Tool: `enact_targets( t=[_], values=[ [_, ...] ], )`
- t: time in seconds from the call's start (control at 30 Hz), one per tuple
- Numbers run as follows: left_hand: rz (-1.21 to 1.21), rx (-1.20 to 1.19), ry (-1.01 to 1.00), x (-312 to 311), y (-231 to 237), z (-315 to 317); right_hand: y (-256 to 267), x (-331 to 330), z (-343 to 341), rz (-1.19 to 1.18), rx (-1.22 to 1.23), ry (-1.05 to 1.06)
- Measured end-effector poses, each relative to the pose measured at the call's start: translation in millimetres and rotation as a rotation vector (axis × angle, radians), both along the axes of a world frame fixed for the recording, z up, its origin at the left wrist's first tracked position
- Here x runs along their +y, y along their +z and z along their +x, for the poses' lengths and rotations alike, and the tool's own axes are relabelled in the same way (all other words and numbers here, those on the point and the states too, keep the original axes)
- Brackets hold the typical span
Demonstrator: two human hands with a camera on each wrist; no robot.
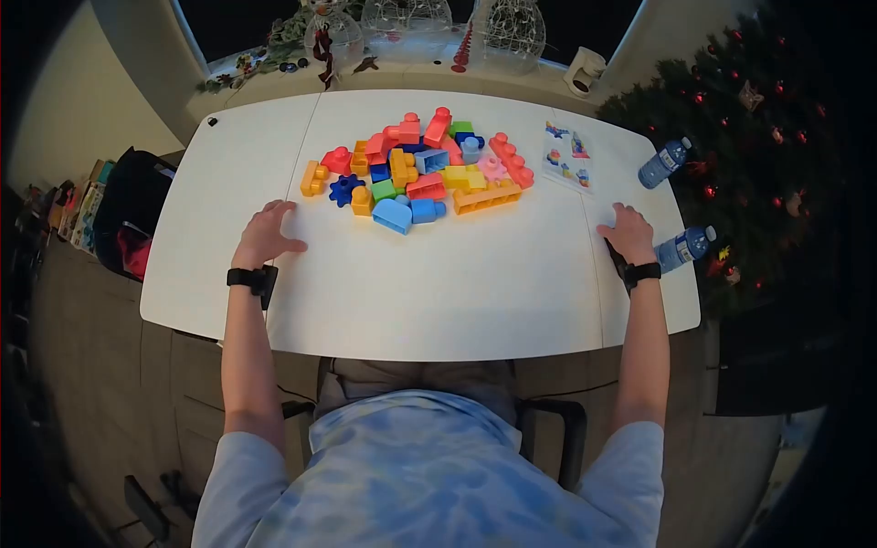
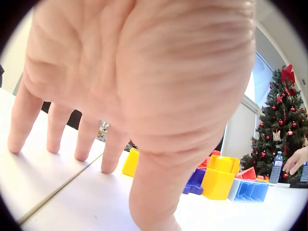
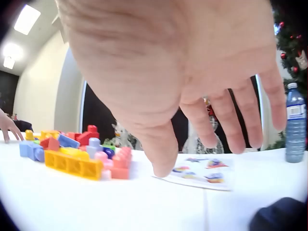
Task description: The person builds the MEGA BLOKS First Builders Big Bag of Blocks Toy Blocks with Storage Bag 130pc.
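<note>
A pile of colored plastic blocks (image 1: 402, 178) lies at the back middle of the white table (image 1: 438, 292). To its left, the left hand (image 1: 266, 236) has its fingertips on the tabletop, fingers spread, holding nothing. In the left wrist view that hand (image 2: 139, 72) fills much of the picture, with yellow blocks (image 2: 219, 178) beyond the thumb. Over at the right side, the right hand (image 1: 628, 236) is spread with nothing in it, beside a water bottle. The right wrist view shows this hand (image 3: 183, 62) with a long yellow-orange block (image 3: 72, 164) to the left of its thumb.
A printed picture sheet (image 1: 568, 157) lies right of the blocks. Two water bottles (image 1: 664, 164) (image 3: 295, 125) are at the table's right edge, near a decorated tree (image 1: 713, 119). Ornaments stand on the sill (image 1: 402, 78) behind. A small black object (image 1: 213, 121) sits at the back left corner.
</note>
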State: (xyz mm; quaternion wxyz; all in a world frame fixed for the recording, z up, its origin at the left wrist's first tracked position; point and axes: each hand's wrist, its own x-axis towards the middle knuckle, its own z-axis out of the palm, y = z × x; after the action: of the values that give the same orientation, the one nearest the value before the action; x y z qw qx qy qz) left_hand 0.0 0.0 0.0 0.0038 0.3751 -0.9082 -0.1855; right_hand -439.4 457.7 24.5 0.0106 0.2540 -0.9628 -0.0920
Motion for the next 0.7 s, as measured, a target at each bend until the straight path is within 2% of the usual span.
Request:
enact_targets(
  t=[0.07,0.1,0.17,0.3,0.37,0.4,0.47,0.57,0.6,0.7],
  values=[
    [0.037,-0.003,0.02,1.9,1.2,-1.5,21.5,-34.8,22.0,-0.246,0.008,0.231],
    [0.037,-0.002,0.024,0.7,-1.3,-0.7,21.0,-49.8,27.4,-0.247,0.009,0.235],
    [0.022,-0.006,0.035,-1.1,-9.1,-1.8,18.6,-80.4,36.1,-0.549,-0.061,0.5],
    [0.002,-0.005,0.05,0.0,-12.8,-0.6,30.5,-161.1,57.6,-0.666,-0.177,0.662],
    [-0.016,-0.015,0.069,3.4,-10.3,-1.5,44.9,-203.6,69.5,-0.662,-0.326,0.625],
    [-0.023,-0.006,0.075,4.7,-6.4,-2.4,46.6,-223.3,73.2,-0.665,-0.317,0.634],
    [-0.004,-0.089,0.052,6.8,4.3,-5.4,36.0,-260.4,73.4,-0.604,-0.051,0.768],
    [-0.008,-0.199,0.138,4.0,19.1,-16.2,12.2,-304.5,62.6,-0.56,0.127,0.842],
    [-0.022,-0.183,0.152,0.6,21.4,-20.6,9.2,-314.8,58.9,-0.57,0.145,0.857],
    [-0.144,0.049,0.172,-5.5,25.8,-31.5,-6.7,-330.2,44.0,-0.395,-0.017,0.862]
  ],
)
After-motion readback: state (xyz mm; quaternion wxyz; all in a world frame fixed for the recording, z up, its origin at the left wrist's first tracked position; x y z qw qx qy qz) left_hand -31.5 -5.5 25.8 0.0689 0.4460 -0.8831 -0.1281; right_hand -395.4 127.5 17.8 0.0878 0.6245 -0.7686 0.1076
